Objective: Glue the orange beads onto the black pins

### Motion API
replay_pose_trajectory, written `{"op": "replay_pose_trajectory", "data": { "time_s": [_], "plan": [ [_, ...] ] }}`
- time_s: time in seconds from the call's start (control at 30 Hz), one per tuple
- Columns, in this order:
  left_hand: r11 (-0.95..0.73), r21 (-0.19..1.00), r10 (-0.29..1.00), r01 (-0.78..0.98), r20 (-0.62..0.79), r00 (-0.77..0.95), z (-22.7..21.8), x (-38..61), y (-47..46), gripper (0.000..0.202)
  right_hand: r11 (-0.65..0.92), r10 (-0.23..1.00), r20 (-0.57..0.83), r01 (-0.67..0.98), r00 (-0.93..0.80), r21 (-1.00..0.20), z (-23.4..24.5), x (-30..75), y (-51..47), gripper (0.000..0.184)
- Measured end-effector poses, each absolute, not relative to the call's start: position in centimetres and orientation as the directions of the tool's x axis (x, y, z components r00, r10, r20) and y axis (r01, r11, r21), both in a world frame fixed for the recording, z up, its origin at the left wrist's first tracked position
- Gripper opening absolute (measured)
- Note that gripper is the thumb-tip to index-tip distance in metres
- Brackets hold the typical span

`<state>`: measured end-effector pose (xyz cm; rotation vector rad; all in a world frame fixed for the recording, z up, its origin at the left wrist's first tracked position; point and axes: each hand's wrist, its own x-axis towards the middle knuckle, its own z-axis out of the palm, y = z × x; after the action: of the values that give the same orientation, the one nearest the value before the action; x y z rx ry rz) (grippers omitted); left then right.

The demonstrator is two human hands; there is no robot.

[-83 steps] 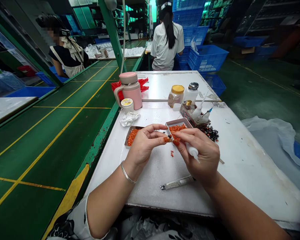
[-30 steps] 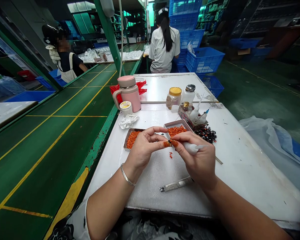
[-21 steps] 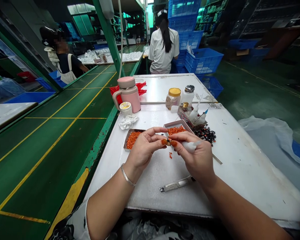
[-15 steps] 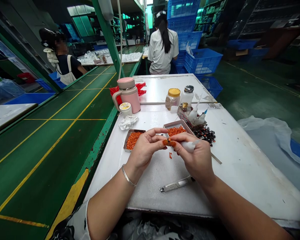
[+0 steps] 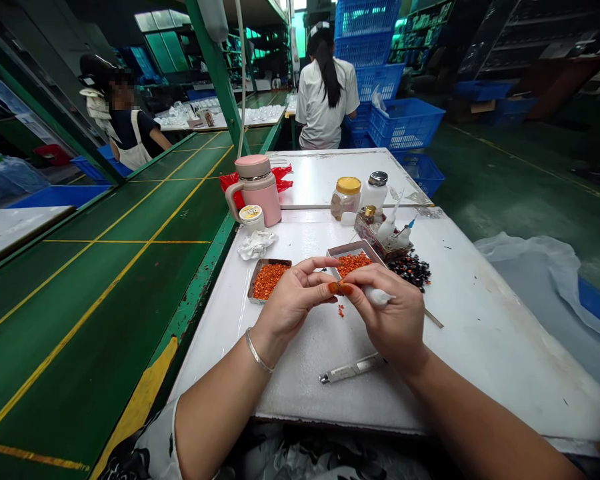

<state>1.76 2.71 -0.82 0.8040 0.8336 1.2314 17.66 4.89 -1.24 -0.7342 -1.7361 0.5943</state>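
Note:
Over the white table (image 5: 480,333), my left hand (image 5: 290,303) and my right hand (image 5: 395,320) meet fingertip to fingertip. Both pinch a tiny orange piece (image 5: 340,288) between thumb and forefinger. My right hand also keeps a small white squeeze bottle (image 5: 377,295) tucked against its palm. Beyond my left hand lies a metal tray of orange bits (image 5: 269,279). A second tray of orange bits (image 5: 354,259) sits just beyond my right hand. A few loose orange bits (image 5: 340,310) lie under my fingers.
A pile of dark beads (image 5: 411,269), a box of glue bottles (image 5: 387,233), two jars (image 5: 347,195), a pink mug (image 5: 257,188), a small tub (image 5: 253,217) and a crumpled cloth (image 5: 255,243) stand behind. A pen-like tool (image 5: 353,368) lies near me. A green conveyor (image 5: 105,267) runs left. Two people work farther back.
My hands stay pinched together on the small piece, with slight finger shifts. The white bottle has swung in my right hand from hanging down to lying sideways.

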Motion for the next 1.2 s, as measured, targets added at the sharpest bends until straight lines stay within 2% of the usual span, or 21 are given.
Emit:
{"op": "replay_pose_trajectory", "data": {
  "time_s": [0.3,0.37,0.5,0.57,0.63,0.73,0.8,0.87,0.93,1.0,1.07,1.13,1.2],
  "plan": [
    [0.15,0.897,0.988,-0.416,-0.117,0.104,-0.4,1.9,2.6,0.039,0.662,0.738,0.623,0.093,-0.26,-0.744,-1.1,17.8,5.6,0.005],
    [0.132,0.912,0.991,-0.389,-0.11,0.078,-0.1,1.9,2.5,0.038,0.591,0.796,0.562,0.084,-0.224,-0.802,-0.8,18.6,6.1,0.007],
    [0.102,0.937,0.994,-0.335,-0.105,0.01,0.1,1.5,2.6,0.036,0.426,0.905,0.424,0.097,-0.049,-0.899,0.3,22.0,7.9,0.019],
    [0.082,0.936,0.994,-0.341,-0.1,-0.036,0.2,1.0,2.7,0.032,0.368,0.927,0.374,0.177,0.003,-0.913,0.6,24.1,8.9,0.023],
    [0.059,0.932,0.992,-0.359,-0.094,-0.081,0.3,0.7,2.8,0.028,0.295,0.95,0.312,0.33,-0.004,-0.896,0.4,25.7,10.0,0.024],
    [0.021,0.931,0.987,-0.364,-0.077,-0.141,0.5,0.2,3.0,0.024,0.188,0.977,0.213,0.545,-0.018,-0.817,-0.9,27.0,11.2,0.019],
    [-0.01,0.943,0.981,-0.332,-0.054,-0.184,0.5,-0.2,3.1,0.021,0.16,0.98,0.196,0.657,-0.019,-0.736,-2.0,27.3,11.9,0.016],
    [-0.066,0.974,0.971,-0.219,0.012,-0.24,0.3,-0.6,3.4,0.018,0.149,0.977,0.211,0.755,-0.015,-0.639,-2.9,27.6,12.3,0.017],
    [-0.154,0.986,0.942,0.056,0.164,-0.294,-0.2,-0.9,3.7,0.011,0.131,0.97,0.243,0.81,0.015,-0.572,-3.4,27.9,12.6,0.022],
    [-0.226,0.863,0.9,0.451,0.362,-0.242,-0.8,-1.0,4.1,0.007,0.138,0.952,0.302,0.807,0.052,-0.574,-3.4,27.9,12.5,0.024],
    [-0.25,0.603,0.887,0.757,0.457,-0.071,-1.5,-0.8,4.4,0.011,0.194,0.928,0.367,0.759,0.064,-0.622,-3.2,27.7,12.1,0.023],
    [-0.251,0.379,0.905,0.891,0.418,0.077,-2.1,-0.3,4.6,0.016,0.265,0.913,0.406,0.691,0.045,-0.673,-2.8,27.0,11.5,0.02],
    [-0.235,0.246,0.924,0.94,0.357,0.137,-2.5,0.4,4.7,0.018,0.315,0.908,0.418,0.629,0.018,-0.711,-2.6,26.2,10.8,0.018]
  ]
}}
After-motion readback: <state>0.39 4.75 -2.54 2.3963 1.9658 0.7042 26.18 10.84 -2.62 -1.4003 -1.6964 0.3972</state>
